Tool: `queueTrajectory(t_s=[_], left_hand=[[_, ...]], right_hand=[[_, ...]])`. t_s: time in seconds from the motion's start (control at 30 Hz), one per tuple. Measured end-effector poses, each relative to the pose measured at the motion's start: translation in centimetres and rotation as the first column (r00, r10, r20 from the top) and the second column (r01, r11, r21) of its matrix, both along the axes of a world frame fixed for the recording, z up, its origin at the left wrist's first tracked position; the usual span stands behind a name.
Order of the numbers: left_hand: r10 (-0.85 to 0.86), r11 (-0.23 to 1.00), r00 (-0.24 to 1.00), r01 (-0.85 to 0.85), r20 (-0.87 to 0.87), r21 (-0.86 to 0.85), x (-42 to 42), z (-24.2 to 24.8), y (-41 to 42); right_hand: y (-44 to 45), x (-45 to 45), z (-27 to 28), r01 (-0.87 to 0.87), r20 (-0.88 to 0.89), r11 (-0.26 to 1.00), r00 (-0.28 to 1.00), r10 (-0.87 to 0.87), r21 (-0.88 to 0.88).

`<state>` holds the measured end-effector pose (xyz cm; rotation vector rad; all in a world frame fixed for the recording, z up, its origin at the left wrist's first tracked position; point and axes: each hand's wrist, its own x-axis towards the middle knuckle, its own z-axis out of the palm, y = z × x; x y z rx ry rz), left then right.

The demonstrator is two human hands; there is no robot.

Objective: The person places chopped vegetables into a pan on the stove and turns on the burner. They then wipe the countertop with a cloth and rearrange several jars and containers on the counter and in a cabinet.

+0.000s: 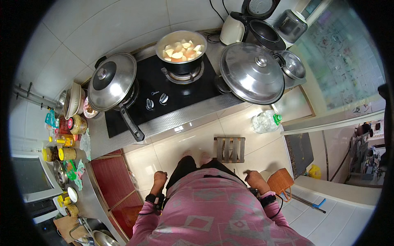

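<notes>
My left hand (pixel 160 178) hangs beside my left hip with its fingers curled; nothing shows in it. At my other side, my right hand (pixel 257 180) hangs near an orange woven basket (pixel 280 181), its fingers partly bent and holding nothing that I can see. Before me is a black gas hob (pixel 147 80). A pot (pixel 182 66) of cut pale and orange pieces in liquid sits uncovered on the rear burner. The frying pan on the left burner has a steel lid (pixel 112 81) and its black handle (pixel 130 123) points towards me. A large domed lid (pixel 252 73) covers a wide pan at the right.
A slatted wooden stool (pixel 230 149) stands on the floor near my feet, with a large water bottle (pixel 265 121) beyond it. Jars (pixel 67 154) and bowls crowd the left counter, above red cabinet doors (pixel 110 175). An electric kettle (pixel 233 29) stands at the back right.
</notes>
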<state>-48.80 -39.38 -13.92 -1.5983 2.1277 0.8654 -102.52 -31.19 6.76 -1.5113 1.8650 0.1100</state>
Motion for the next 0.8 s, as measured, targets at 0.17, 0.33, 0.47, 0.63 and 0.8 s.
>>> queueTrajectory(t_s=[0.17, 0.33, 0.47, 0.63, 0.8], left_hand=[[0.630, 0.768, 0.706, -0.506, -0.324, 0.392, 0.1, 2.6, -1.6], [0.719, 0.688, 0.434, -0.335, -0.543, 0.643, 2.1, 4.1, -4.6], [0.132, 0.987, 0.825, -0.057, -0.550, 0.152, 4.6, 4.9, -6.7], [0.852, 0.523, 0.340, -0.539, -0.398, 0.660, 7.0, 7.0, -9.0], [0.877, 0.433, 0.437, -0.533, -0.202, 0.727, 6.6, 8.8, -11.3]], right_hand=[[0.4, 1.4, 2.2, 0.079, 0.071, 0.994, 0.995, -0.074, -0.073], [-0.3, 3.8, 2.9, 0.050, 0.007, 0.989, 0.999, -0.049, -0.141], [-1.2, 6.7, 2.4, -0.063, -0.184, 0.987, 0.982, 0.035, -0.149], [-1.0, 9.9, 3.2, 0.121, -0.023, 0.987, 0.992, -0.124, -0.109], [1.2, 12.7, 5.4, 0.329, -0.048, 0.939, 0.941, -0.335, -0.101]])
